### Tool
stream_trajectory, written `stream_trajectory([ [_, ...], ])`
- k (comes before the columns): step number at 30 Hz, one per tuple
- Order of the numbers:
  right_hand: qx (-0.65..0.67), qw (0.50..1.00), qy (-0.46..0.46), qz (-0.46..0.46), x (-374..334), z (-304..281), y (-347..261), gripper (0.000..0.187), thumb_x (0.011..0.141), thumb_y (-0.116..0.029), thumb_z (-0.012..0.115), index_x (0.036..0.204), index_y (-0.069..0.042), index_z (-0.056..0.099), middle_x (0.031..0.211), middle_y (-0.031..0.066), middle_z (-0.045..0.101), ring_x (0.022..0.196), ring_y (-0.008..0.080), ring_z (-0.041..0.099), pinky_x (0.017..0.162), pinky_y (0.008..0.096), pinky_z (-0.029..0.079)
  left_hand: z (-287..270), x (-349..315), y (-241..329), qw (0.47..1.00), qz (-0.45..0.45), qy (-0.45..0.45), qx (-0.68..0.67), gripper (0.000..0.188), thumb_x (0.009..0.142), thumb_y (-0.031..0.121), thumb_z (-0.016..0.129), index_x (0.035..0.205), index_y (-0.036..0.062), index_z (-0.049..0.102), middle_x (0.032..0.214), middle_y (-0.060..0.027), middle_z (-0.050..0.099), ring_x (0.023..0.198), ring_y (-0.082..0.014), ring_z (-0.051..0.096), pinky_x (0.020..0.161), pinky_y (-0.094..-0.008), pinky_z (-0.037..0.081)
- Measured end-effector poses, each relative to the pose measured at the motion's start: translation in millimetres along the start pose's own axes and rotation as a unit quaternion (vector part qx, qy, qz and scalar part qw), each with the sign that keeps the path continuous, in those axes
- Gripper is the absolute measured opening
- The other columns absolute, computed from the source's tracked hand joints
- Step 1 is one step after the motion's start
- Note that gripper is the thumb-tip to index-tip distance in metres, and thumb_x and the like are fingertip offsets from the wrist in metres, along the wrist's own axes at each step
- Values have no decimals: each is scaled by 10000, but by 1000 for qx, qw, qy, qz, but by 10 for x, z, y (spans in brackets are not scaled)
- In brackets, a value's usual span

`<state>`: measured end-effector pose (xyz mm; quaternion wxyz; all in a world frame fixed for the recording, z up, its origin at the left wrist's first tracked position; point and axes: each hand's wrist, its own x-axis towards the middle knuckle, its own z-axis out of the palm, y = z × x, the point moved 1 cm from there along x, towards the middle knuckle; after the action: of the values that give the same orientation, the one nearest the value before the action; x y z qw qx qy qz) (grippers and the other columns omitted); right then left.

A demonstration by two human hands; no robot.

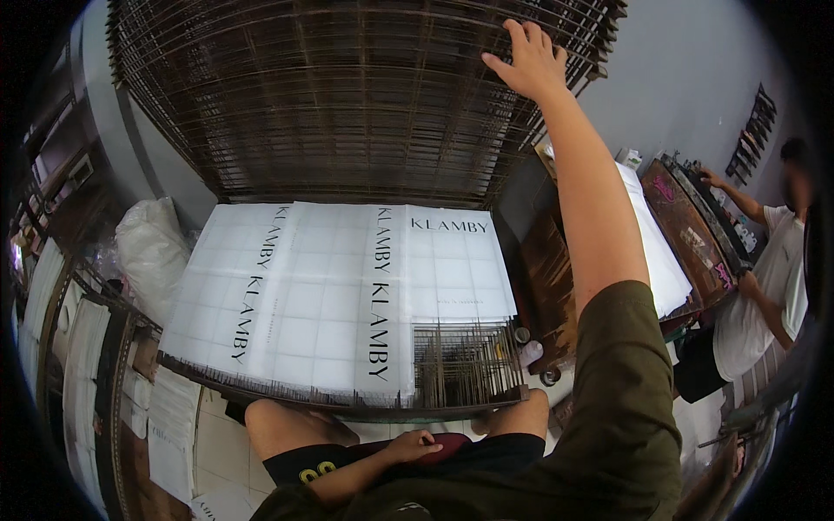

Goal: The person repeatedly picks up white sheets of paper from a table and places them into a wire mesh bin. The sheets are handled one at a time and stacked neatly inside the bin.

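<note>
Wire racks (330, 104) are towering beyond the sheets, their upper right edge lying at my right hand's (532, 65) fingers, which are spreading open; I cannot tell whether they are touching. I am stretching that arm (599, 208) high and forward. My left hand (413, 447) is resting on my lap (486, 451), how closed I cannot tell. Smooth white sheets (334, 295) are covering a thin-wired metal grid (465, 360).

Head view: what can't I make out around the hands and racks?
In the head view:
Raised racks: upper part cut off by the top edge.
Lower racks: mostly hidden under white sheets.
Right hand: palm hidden by its own back; grip unclear.
Left hand: palm hidden by the hand itself.
</note>
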<state>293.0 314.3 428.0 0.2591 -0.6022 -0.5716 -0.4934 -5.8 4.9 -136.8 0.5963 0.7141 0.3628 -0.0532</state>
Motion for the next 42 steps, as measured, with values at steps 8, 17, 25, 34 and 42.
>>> stream_trajectory([
  [8, 96, 993, 71, -21, -628, -713, -147, 344, 903, -421, 488, 938, -103, 615, 913, 90, 612, 898, 290, 562, 775, 431, 415, 60, 125, -119, 997, 61, 2, 53, 572, 738, 581, 660, 968, 60, 608, 882, -140, 637, 859, -269, 616, 742, -355, 472],
  [17, 248, 943, -218, -35, -4157, -1724, -978, 409, 726, -466, 690, 591, -101, 564, 585, 88, 530, 529, 280, 543, 487, 412, 404, -44, 18, -34, 998, 53, -25, 39, 554, 733, 582, 662, 953, 75, 624, 865, -126, 635, 846, -274, 613, 743, -366, 474],
  [25, 311, 904, -290, 33, -5151, -1670, -1414, 262, 712, -308, 735, 684, -79, 609, 709, 87, 587, 695, 270, 578, 615, 377, 451, -90, 34, -54, 996, 80, -11, 34, 560, 739, 576, 662, 937, 55, 603, 834, -126, 629, 803, -263, 609, 709, -353, 473],
  [34, 19, 985, -13, 169, -4318, -1867, 455, 299, 757, -192, 676, 1005, -41, 608, 1059, 164, 567, 1003, 360, 519, 868, 440, 396, 52, 249, -235, 998, 43, 0, 35, 529, 731, 578, 677, 909, 87, 598, 805, -110, 628, 768, -227, 606, 676, -349, 468],
  [42, -100, 957, -106, 250, -4546, -1753, 1196, 401, 797, -361, 638, 1075, -73, 616, 1147, 150, 572, 1142, 303, 482, 969, 443, 333, -45, 148, -42, 1000, 4, -7, 18, 446, 757, 498, 701, 892, 83, 608, 661, -17, 548, 607, -117, 496, 560, -270, 397],
])
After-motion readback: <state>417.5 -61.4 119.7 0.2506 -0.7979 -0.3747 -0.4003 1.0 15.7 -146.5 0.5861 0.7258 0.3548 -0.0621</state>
